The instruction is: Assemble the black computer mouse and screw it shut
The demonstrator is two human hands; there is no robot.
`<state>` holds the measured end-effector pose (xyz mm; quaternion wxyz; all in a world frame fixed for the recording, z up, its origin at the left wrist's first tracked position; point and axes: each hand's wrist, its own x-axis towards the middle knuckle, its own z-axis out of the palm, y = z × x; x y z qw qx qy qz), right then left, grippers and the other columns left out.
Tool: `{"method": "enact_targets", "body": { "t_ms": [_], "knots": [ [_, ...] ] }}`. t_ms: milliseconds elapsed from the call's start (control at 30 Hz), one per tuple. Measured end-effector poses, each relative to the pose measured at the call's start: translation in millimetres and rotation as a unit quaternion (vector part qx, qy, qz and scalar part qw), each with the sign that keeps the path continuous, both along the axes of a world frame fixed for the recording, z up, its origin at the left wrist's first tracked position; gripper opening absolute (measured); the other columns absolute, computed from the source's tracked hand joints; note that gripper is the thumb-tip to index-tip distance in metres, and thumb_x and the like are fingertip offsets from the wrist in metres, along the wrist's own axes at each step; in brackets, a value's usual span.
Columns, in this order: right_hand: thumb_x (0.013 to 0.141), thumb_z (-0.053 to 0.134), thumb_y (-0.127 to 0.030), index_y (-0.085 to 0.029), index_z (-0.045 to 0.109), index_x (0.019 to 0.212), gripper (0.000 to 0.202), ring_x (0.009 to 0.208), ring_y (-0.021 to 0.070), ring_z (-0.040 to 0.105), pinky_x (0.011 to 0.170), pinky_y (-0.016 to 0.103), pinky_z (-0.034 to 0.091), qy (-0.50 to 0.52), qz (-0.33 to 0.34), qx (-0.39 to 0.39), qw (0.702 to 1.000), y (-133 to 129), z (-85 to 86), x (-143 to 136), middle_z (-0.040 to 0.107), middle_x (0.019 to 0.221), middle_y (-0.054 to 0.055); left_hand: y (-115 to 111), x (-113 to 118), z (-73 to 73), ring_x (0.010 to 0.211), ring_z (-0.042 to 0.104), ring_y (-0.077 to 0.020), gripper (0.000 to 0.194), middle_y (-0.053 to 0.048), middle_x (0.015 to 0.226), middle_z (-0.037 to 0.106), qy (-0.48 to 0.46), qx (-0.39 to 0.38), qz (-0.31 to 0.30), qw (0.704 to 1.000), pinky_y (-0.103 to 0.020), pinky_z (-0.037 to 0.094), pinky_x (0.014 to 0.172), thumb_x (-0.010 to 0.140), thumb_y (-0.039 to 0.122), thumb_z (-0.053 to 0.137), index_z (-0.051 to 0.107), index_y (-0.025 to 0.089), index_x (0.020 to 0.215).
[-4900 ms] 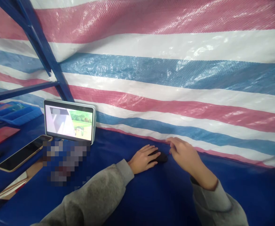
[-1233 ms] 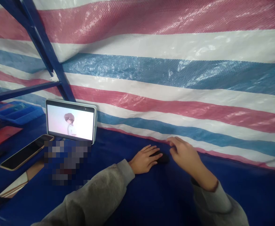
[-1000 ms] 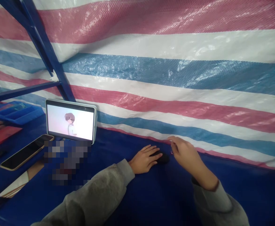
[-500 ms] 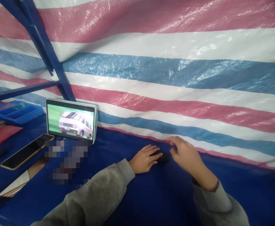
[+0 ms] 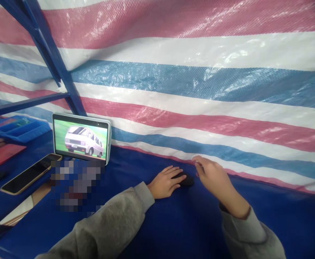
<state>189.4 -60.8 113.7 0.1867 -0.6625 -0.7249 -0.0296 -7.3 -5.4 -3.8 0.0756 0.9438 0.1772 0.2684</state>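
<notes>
L hand (image 5: 164,184) lies flat, fingers apart, on a dark item (image 5: 188,181) on the blue desk (image 5: 170,226), lower ctr-right of frame. R hand (image 5: 213,180) is just beside it, fingers curled; can't tell if its grip has anything. Lit tablet (image 5: 80,138) stands mid-left, phone (image 5: 30,175) near it.

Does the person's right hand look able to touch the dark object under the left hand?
Probably yes: the right hand is close to the dark object, whose nearer end lies uncovered; the left hand covers part.
</notes>
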Motion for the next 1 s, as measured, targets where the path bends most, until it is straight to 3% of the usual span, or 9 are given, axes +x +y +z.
{"method": "enact_targets", "body": {
  "t_ms": [167,333,467,633,800,933,1000],
  "knots": [
    [0.086,0.042,-0.013,-0.021,0.064,0.105,0.029,0.072,0.0184,0.064,0.063,0.029,0.040,-0.009,0.004,0.010,1.000,-0.9,0.3,-2.0,0.070,0.094,0.005,-0.3,0.3,0.1,0.138,0.041,-0.0236,0.041,-0.010,0.146,0.048,-0.004,-0.001,0.000,1.000,-0.046,0.031,0.116,0.100,0.031,0.044,0.048,0.021,0.140],
    [0.089,0.040,-0.015,-0.019,0.064,0.102,0.028,0.076,0.0197,0.064,0.066,0.030,0.040,-0.001,0.005,0.008,1.000,-1.7,3.6,-3.5,0.070,0.091,0.006,-0.7,-0.3,1.0,0.137,0.042,-0.0241,0.041,-0.010,0.146,0.048,-0.002,-0.004,0.000,1.000,-0.047,0.032,0.116,0.101,0.032,0.044,0.049,0.021,0.140],
    [0.081,0.045,-0.010,-0.020,0.064,0.104,0.031,0.076,0.0187,0.063,0.066,0.029,0.040,-0.007,0.004,0.000,1.000,-2.1,3.9,-3.3,0.069,0.093,0.005,-0.5,-0.7,1.3,0.137,0.042,-0.0240,0.041,-0.010,0.145,0.048,-0.003,-0.005,-0.001,1.000,-0.047,0.032,0.116,0.100,0.031,0.045,0.048,0.022,0.141],
    [0.089,0.039,-0.015,-0.019,0.064,0.104,0.029,0.074,0.0199,0.063,0.066,0.030,0.041,-0.003,-0.001,-0.011,1.000,-2.0,4.1,-3.4,0.070,0.088,0.006,-0.6,-0.5,0.7,0.138,0.041,-0.0238,0.042,-0.010,0.146,0.047,0.003,-0.004,0.001,1.000,-0.047,0.031,0.117,0.100,0.031,0.044,0.046,0.022,0.142],
    [0.081,0.045,-0.010,-0.020,0.063,0.106,0.033,0.076,0.0193,0.064,0.065,0.029,0.040,-0.012,-0.004,-0.014,1.000,-2.5,4.3,-3.7,0.069,0.096,0.005,-0.3,-0.1,-0.2,0.138,0.041,-0.0239,0.041,-0.010,0.146,0.047,0.000,-0.004,0.000,1.000,-0.047,0.031,0.116,0.100,0.031,0.044,0.048,0.022,0.141],
    [0.090,0.040,-0.015,-0.019,0.064,0.106,0.029,0.077,0.0203,0.064,0.065,0.029,0.039,-0.001,-0.008,-0.009,1.000,-2.1,3.6,-3.7,0.070,0.089,0.005,0.2,0.1,-0.7,0.138,0.041,-0.0244,0.042,-0.010,0.146,0.047,-0.002,-0.004,0.001,1.000,-0.047,0.031,0.116,0.101,0.032,0.044,0.047,0.022,0.141],
    [0.088,0.041,-0.013,-0.019,0.064,0.107,0.030,0.077,0.0196,0.064,0.063,0.029,0.038,-0.009,-0.009,-0.002,1.000,-2.4,3.9,-4.1,0.070,0.093,0.006,0.0,0.1,-0.4,0.138,0.041,-0.0243,0.042,-0.010,0.146,0.047,-0.001,-0.005,0.001,1.000,-0.047,0.031,0.116,0.100,0.031,0.044,0.047,0.022,0.141]
  ]
}}
